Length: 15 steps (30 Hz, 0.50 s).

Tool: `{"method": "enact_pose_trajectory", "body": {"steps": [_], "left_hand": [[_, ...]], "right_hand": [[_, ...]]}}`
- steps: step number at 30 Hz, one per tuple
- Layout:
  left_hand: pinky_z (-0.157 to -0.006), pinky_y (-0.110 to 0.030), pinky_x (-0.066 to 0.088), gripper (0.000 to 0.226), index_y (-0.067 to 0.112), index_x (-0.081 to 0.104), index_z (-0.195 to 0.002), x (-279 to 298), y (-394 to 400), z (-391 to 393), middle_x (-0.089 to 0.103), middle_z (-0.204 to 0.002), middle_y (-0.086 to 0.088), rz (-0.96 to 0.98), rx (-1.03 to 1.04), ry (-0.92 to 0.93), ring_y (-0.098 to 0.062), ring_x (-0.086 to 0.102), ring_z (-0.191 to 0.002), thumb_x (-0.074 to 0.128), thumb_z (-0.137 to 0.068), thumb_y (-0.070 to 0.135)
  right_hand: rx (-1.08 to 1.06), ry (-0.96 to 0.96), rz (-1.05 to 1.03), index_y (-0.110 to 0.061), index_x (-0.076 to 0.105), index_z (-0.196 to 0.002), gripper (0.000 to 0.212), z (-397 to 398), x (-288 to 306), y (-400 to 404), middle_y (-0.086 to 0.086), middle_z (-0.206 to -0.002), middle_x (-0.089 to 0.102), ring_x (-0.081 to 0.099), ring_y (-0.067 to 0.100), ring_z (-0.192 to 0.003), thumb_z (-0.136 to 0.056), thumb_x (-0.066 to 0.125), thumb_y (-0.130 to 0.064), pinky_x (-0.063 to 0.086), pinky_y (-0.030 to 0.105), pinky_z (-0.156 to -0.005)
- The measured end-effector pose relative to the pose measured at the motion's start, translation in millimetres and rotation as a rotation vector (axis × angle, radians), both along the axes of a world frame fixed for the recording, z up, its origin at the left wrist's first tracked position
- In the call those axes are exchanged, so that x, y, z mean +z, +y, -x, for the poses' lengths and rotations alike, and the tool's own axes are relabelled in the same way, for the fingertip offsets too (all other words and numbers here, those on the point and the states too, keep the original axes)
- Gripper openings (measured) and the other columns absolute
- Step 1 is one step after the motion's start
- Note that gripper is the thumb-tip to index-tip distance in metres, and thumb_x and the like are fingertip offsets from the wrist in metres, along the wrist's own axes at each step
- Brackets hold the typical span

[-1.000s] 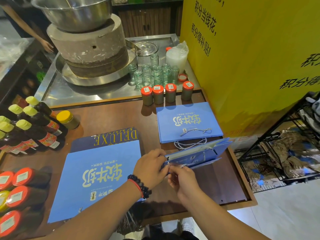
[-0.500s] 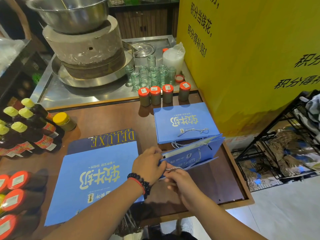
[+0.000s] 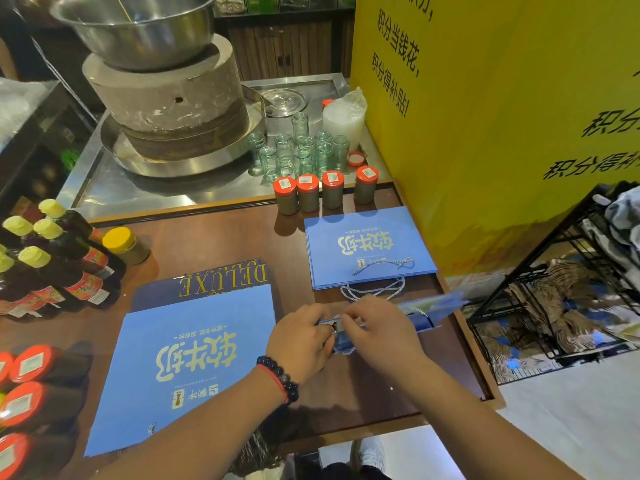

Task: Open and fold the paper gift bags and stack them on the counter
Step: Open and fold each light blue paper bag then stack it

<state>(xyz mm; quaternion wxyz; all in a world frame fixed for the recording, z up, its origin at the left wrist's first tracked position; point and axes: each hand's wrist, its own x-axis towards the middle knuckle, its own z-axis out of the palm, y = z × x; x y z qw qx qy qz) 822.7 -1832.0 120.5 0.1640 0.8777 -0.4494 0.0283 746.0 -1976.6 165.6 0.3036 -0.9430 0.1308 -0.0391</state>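
Status, mid-task. Both my hands are on one small blue bag, centre-right of the frame, at the near right part of the wooden counter. Left hand has fingers curled round the bag's near end. Right hand lies over the top edge, fingers bent onto it, pinching the paper as far as I can tell; fingertips are partly hidden by the bag. The bag looks nearly flat, edge-on to the camera, far end sticking out toward the right counter edge. One cord handle hangs below my hands.

Done, I judge: a stack of small folded bags lies flat just beyond my hands, right of centre, cord handles trailing toward me. Several layers show at its edge; can't count them.

Left: press this bag flat and put it on that stack, which sits near, just past my knuckles. A big blue bag lies flat at lower left of the frame on a dark "DELUXE" one; whether those still need work I can't tell.

Watch: four red-capped jars stand just behind the stack, bottles at far left. Neither is in the way yet.
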Motion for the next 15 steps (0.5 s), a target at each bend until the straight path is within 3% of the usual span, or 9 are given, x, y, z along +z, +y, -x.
{"method": "enact_pose_trajectory", "body": {"steps": [2,4,10,15], "left_hand": [[-0.054,-0.019,0.036,0.01,0.018,0.075,-0.07,-0.7,0.7,5.5,0.063,-0.085,0.003,0.011,-0.034,-0.033,-0.018,0.06,-0.067,0.081,-0.067,0.024],[-0.056,-0.02,0.043,0.008,0.018,0.075,-0.073,-3.3,1.9,7.5,0.065,-0.092,0.003,0.04,-0.053,-0.028,-0.017,0.061,-0.073,0.08,-0.069,0.023],[-0.055,-0.023,0.045,0.007,0.02,0.075,-0.072,-5.4,5.8,9.0,0.067,-0.095,0.002,0.053,-0.037,-0.024,-0.018,0.062,-0.075,0.081,-0.07,0.024],[-0.056,-0.027,0.049,0.006,0.017,0.073,-0.07,-11.0,6.9,8.4,0.067,-0.101,-0.001,0.067,-0.035,-0.018,-0.022,0.063,-0.077,0.079,-0.07,0.019]], "right_hand": [[0.122,0.189,0.064,-0.022,0.067,-0.092,0.018,-9.2,-1.7,-2.5,0.003,-0.095,0.065,0.059,0.023,-0.092,-0.093,0.051,-0.029,0.039,0.033,-0.07],[0.147,0.279,0.031,-0.024,0.066,-0.093,0.015,-13.2,-6.8,-3.6,0.004,-0.1,0.065,0.059,0.024,-0.095,-0.092,0.051,-0.027,0.036,0.03,-0.067],[0.153,0.371,-0.006,-0.026,0.065,-0.096,0.015,-18.9,-11.9,-0.8,0.002,-0.106,0.064,0.06,0.024,-0.099,-0.093,0.051,-0.023,0.046,0.032,-0.076],[0.134,0.4,0.11,-0.016,0.055,-0.11,0.017,-18.6,-22.8,2.5,0.012,-0.112,0.063,0.058,0.032,-0.103,-0.098,0.044,-0.019,0.038,0.032,-0.073]]}}
